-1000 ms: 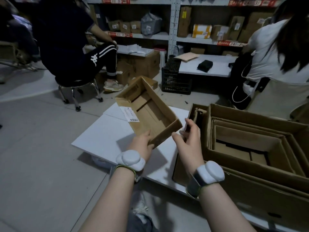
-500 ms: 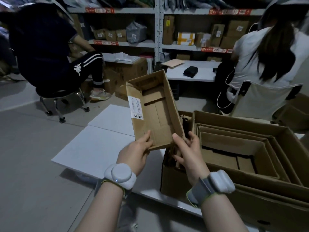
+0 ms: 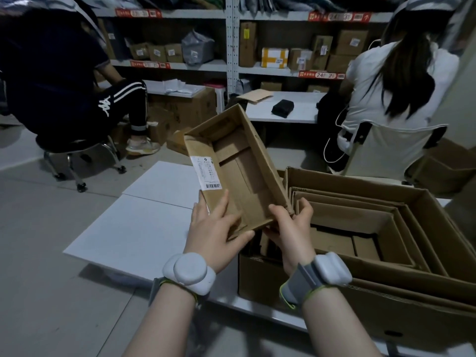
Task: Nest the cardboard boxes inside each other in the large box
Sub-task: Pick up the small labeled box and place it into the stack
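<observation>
- since a second ago the small cardboard box [image 3: 239, 173] has swung from lying low over the white board [image 3: 134, 228] to standing tilted up on its near end, and it now sits closer to the large box [image 3: 425, 287].
- small box: long, shallow, plain brown corrugated card, open side facing the camera, folded flaps visible on its floor, nothing inside; a white shipping label [image 3: 206, 173] with a barcode runs along its left wall.
- large box: brown corrugated, open top, resting on the board's right part; several smaller open boxes [image 3: 360, 222] sit nested one inside another within it, rims forming stepped rectangles, the innermost showing only its flap floor.
- a narrow slot at the large box's left end holds upright card pieces, too dark to make out.
- left hand [image 3: 213, 233]: fingers curled round the small box's near left corner, thumb on the inside of the wall.
- right hand [image 3: 291, 228]: fingers closed on the near right corner, thumb inside, fingertips behind the wall.
- both wrists carry white rounded bands.
</observation>
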A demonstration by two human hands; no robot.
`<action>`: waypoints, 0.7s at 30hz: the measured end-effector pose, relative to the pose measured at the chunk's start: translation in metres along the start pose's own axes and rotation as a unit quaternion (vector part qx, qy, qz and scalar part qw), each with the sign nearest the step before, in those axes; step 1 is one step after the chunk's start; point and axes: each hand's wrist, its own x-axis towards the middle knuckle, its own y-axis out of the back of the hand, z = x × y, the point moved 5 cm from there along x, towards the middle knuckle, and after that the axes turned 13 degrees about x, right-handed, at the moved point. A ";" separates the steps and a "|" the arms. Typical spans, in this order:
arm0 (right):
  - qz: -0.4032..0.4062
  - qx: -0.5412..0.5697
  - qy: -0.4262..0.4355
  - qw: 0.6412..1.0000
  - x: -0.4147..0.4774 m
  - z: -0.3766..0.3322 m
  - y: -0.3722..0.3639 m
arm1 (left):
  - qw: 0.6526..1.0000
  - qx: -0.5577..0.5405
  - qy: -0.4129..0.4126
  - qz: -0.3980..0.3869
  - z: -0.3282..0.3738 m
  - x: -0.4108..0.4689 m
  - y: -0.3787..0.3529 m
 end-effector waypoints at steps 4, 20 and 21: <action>0.009 -0.019 0.029 0.999 -0.001 -0.011 0.007 | 0.972 -0.193 0.056 0.121 -0.008 -0.003 0.017; -0.003 -0.088 0.189 0.978 -0.008 -0.065 0.035 | 0.770 -0.431 0.315 0.350 -0.044 -0.004 0.035; -0.012 -0.097 0.204 0.974 -0.008 -0.065 0.033 | 0.752 -0.452 0.318 0.359 -0.047 -0.004 0.035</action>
